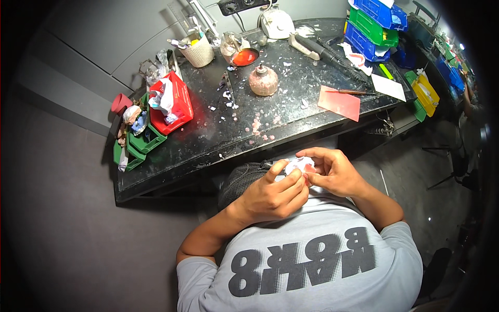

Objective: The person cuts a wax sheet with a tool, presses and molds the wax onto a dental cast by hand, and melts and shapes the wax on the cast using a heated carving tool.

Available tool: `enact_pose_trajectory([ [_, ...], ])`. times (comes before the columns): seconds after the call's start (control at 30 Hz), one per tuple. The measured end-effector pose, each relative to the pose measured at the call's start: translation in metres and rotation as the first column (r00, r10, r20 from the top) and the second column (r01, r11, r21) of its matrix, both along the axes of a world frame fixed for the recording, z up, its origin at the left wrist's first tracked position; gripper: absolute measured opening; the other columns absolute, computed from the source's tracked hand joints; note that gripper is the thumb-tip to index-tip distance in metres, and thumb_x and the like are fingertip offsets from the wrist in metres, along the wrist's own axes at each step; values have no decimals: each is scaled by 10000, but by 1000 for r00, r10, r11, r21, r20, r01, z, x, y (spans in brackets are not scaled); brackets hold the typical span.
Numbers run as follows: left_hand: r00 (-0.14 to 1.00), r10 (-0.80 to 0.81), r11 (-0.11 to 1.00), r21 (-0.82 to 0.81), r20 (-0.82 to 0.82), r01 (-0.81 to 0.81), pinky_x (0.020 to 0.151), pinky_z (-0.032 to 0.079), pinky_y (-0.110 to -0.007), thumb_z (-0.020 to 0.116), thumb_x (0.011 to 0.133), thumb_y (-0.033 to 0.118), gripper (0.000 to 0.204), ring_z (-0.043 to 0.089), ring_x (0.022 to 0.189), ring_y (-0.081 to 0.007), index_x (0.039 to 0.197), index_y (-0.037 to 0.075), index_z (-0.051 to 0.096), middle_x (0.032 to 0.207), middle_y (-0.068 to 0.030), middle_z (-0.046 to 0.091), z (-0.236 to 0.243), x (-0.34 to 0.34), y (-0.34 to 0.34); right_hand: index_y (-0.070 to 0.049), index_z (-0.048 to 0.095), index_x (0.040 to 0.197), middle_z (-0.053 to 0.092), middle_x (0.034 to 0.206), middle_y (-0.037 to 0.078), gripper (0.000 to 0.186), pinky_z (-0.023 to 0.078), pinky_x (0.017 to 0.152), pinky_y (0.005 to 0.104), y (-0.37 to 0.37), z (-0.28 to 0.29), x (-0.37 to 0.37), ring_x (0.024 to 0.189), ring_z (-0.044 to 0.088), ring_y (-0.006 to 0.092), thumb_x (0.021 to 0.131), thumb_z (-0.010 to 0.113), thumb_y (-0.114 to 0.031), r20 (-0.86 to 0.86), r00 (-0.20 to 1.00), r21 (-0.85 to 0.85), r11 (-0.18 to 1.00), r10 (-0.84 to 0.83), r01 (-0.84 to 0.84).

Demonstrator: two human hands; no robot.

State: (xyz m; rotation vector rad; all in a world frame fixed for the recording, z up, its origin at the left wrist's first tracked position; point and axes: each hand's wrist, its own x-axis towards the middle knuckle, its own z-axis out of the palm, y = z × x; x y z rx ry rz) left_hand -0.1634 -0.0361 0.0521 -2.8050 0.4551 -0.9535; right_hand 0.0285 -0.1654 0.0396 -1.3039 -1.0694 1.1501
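Observation:
Just beyond the table's front edge, above my lap, both hands hold a small white plaster dental cast [297, 164] with pink wax on its right side. My left hand [274, 196] is closed on its near left side, with the index finger raised and bent. My right hand [337, 172] grips it from the right, the index finger over the top and the thumb below. The fingers hide much of the cast. A sheet of pink wax [339, 104] lies on the table, with a thin brown-handled tool [349, 92] across its far edge.
Pink and white scraps litter the black table [208, 140]. A round pinkish burner [263, 83] stands mid-table, before an orange-red dish [245, 57]. A red bin [181, 106] is at left, stacked bins [371, 31] at far right, a corded handpiece [306, 48] at the back.

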Motion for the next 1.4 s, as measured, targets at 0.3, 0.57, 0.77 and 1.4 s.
enact_pose_trajectory([
  [0.3,999,2,1000,0,-33,-2,1075,420,-505,701,849,162,119,689,1003,-150,946,97,722,957,-12,716,-4,0,-4,73,678,1212,636,761,-12,336,462,598,229,-2,4,-7,697,526,14,896,697,-39,213,974,-45,995,-80,92],
  [0.57,1000,-3,1000,-2,-27,3,1069,417,-504,710,854,158,102,686,1001,-142,940,104,716,952,-9,712,-4,-1,0,86,675,1205,705,863,31,325,522,644,242,3,-15,-8,749,605,37,903,687,-34,59,994,-18,995,-93,95],
  [0.77,998,52,999,-6,-24,-52,1115,389,-516,713,872,165,105,674,1042,-133,970,129,720,1007,-5,708,-3,1,0,102,665,1201,737,1012,74,285,587,764,256,4,-3,-5,868,683,73,931,652,11,-39,994,-14,995,-103,103],
  [1.4,980,54,36,-980,-192,-194,699,510,-234,630,1046,98,337,637,865,-73,1321,-32,484,1082,-76,687,-23,39,13,110,644,1309,780,1029,148,401,586,798,285,34,15,4,917,707,102,954,707,-68,177,949,196,954,-262,227],
])
